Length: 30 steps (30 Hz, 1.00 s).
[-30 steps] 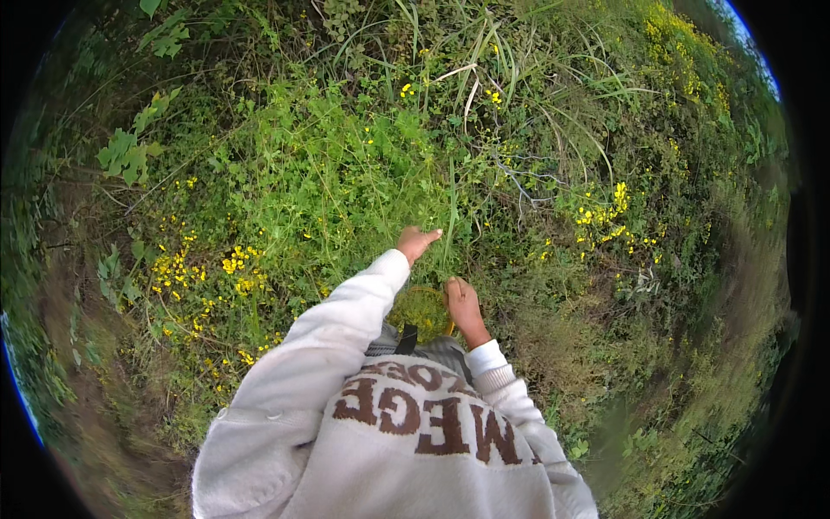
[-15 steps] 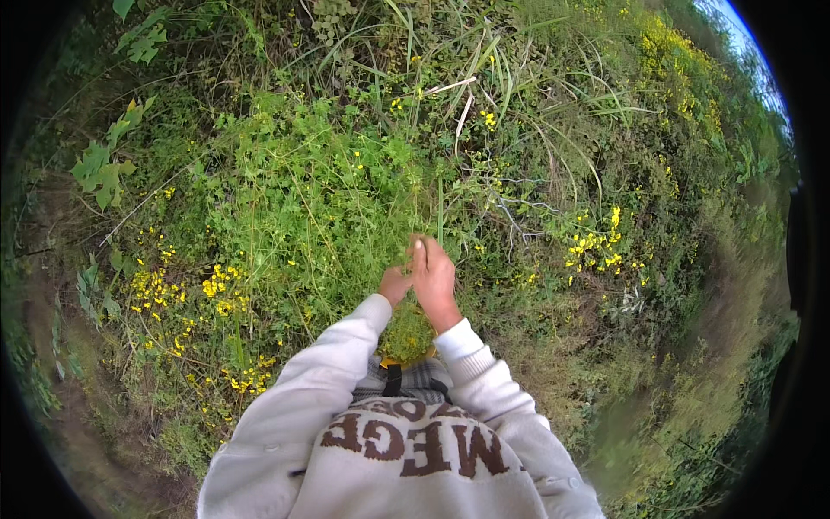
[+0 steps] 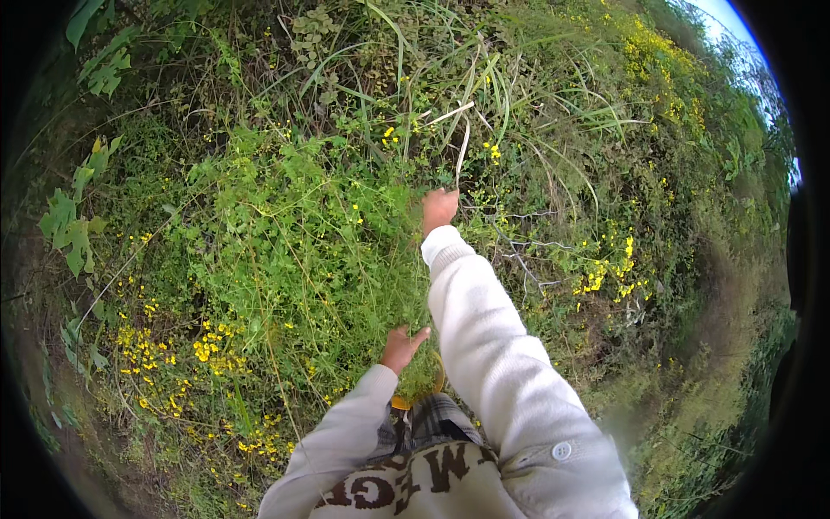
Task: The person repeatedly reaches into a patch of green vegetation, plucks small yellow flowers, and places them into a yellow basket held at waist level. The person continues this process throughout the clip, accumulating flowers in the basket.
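Out among green stems, my right hand (image 3: 439, 208) has its fingers curled at the bushes (image 3: 406, 208); what they grip is hidden. Lower down, my left hand (image 3: 404, 346) has its thumb stretched out, beside loose feathery greens, with nothing clearly held. Just below it, partly covered by greens and my sleeves, is a yellow container (image 3: 400, 401) in front of my checked grey clothing.
Dense undergrowth surrounds me, with yellow flowers (image 3: 206, 350) at left and right. Long grass blades (image 3: 484, 82) stand ahead, bare grey twigs (image 3: 527, 264) to the right, broad leaves (image 3: 69, 225) at far left. A browner, blurred strip of ground (image 3: 726, 294) lies at the right.
My right hand has moved from near the container up and forward into the plants. My left hand has drawn back toward the container. The view has shifted slightly.
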Each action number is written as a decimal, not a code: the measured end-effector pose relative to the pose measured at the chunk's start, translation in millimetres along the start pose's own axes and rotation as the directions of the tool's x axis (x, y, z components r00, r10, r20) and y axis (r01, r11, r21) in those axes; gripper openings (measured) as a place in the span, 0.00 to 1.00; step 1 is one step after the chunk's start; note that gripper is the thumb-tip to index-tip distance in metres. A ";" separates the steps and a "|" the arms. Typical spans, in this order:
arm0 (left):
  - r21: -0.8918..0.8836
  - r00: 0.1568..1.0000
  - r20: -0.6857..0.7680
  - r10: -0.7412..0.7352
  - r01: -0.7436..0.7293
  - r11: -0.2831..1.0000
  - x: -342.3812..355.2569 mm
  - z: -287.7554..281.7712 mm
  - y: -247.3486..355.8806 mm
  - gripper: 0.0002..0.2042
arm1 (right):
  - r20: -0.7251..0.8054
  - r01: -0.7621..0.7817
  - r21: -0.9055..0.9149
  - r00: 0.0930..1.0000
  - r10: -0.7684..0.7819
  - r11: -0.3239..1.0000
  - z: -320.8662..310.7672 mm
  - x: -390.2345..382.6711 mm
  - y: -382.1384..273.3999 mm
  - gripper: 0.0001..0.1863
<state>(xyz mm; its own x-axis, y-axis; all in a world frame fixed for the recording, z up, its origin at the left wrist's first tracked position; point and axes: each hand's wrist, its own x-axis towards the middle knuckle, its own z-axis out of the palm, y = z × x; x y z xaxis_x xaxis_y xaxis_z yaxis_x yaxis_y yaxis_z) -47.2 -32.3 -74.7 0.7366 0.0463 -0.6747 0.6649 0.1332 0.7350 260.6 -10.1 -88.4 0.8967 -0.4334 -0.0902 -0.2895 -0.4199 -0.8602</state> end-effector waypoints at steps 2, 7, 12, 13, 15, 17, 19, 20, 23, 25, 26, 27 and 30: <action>0.054 1.000 -0.020 -0.009 0.010 0.998 -9.4 -2.2 10.6 0.49 | 0.056 -0.112 0.088 0.993 0.107 0.990 10.2 20.9 5.3 0.24; 0.126 0.994 -0.102 0.042 -0.029 0.992 -12.1 0.8 9.7 0.50 | 0.159 -0.167 -0.055 0.972 0.174 0.984 7.1 26.0 -24.8 0.20; 0.150 0.992 -0.116 0.054 -0.036 0.988 -3.1 7.0 -5.1 0.43 | 0.204 0.344 -0.564 0.939 -0.277 0.751 -5.9 0.0 -76.0 0.14; 0.152 0.962 -0.234 0.140 -0.106 0.983 -5.9 11.5 -6.8 0.37 | 0.164 0.403 -0.559 0.910 -0.380 0.725 -3.2 -1.3 -83.0 0.14; 0.093 0.946 -0.275 0.173 -0.153 0.984 -6.9 11.0 -6.9 0.30 | 0.137 0.413 -0.546 0.902 -0.409 0.729 3.1 6.3 -92.4 0.13; -0.053 0.989 -0.122 0.089 -0.096 0.994 -10.8 6.9 -5.6 0.27 | 0.134 0.425 -0.486 0.900 -0.415 0.764 10.6 17.3 -92.1 0.20; -0.038 0.993 -0.106 0.058 -0.062 0.997 -14.1 2.6 -2.3 0.25 | 0.095 0.366 -0.437 0.927 -0.362 0.821 18.5 28.1 -87.6 0.31; -0.032 0.993 -0.106 0.056 -0.060 0.998 -15.5 1.6 0.0 0.25 | 0.142 0.364 -0.429 0.931 -0.337 0.826 20.3 34.3 -84.4 0.39; -0.043 0.996 -0.076 0.053 -0.056 0.997 -17.3 -1.9 6.7 0.26 | 0.372 0.415 -0.530 0.897 -0.237 0.739 29.3 45.1 -77.0 0.19; -0.101 1.000 -0.006 0.006 -0.006 0.995 -18.5 -1.8 9.6 0.27 | 0.222 0.387 -0.484 0.922 -0.318 0.785 41.6 39.9 -70.6 0.15; -0.051 0.999 -0.041 0.024 -0.026 0.998 -19.0 -1.7 10.5 0.28 | 0.210 0.418 -0.486 0.908 -0.362 0.768 47.2 37.7 -69.6 0.15; -0.059 0.995 -0.081 0.059 -0.064 0.996 -19.6 -1.6 10.6 0.28 | 0.172 0.454 -0.474 0.888 -0.426 0.754 52.5 34.6 -68.6 0.15; -0.006 0.995 -0.065 0.079 -0.079 0.997 -18.6 -3.8 7.1 0.25 | 0.124 0.477 -0.503 0.865 -0.486 0.721 61.2 26.8 -66.9 0.16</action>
<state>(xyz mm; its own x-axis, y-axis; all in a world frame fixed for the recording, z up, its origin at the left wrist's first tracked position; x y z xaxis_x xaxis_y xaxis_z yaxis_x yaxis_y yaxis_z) -56.6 -28.4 -57.3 0.7770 0.1213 -0.6176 0.6036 0.1346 0.7858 324.5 55.2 -64.0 0.9579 -0.0721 0.2779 0.0507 -0.9103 -0.4108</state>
